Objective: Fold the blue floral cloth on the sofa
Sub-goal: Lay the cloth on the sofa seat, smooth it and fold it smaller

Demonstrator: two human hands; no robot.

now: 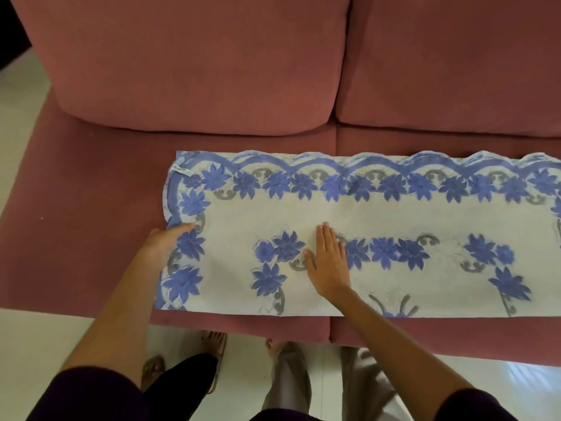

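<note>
**Item:** cloth, white with blue flowers.

**Location:** it lay flat as a long strip on the front part of the sofa seat. It crossed the seam between the two seat cushions, and its near edge ran close along the seat's front edge.

**Progress:** judged partly done. The near long edge was straight, like a crease, and the far scalloped edge looked doubled, so one lengthwise fold seemed made. Crosswise folds to shorten the strip were not yet done.

**Left hand**: at the cloth's left end, gripping that edge with the thumb on top.

**Right hand**: open and flat, fingers straight, pressing the cloth's middle.

**Not determinable:**
- The cloth's right end was cut off by the frame.
- The left hand's fingers were hidden under the cloth.
- The number of layers could not be told.
- The pattern near the right side was blurred.
</note>
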